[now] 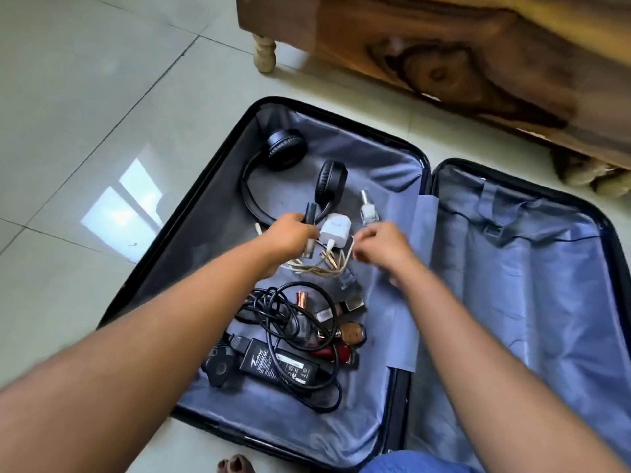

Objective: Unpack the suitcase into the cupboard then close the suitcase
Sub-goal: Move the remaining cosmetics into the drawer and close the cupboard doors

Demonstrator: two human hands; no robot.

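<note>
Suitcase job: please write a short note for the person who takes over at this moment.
Left hand grips a small dark tube. Right hand pinches the pale cable beside the white charger.
Suitcase lies open on the floor; its left half holds headphones, a clear bottle, the black power adapter and small cosmetics.
Done: right half looks emptied.
Left: move these items out, then close the suitcase.
</note>
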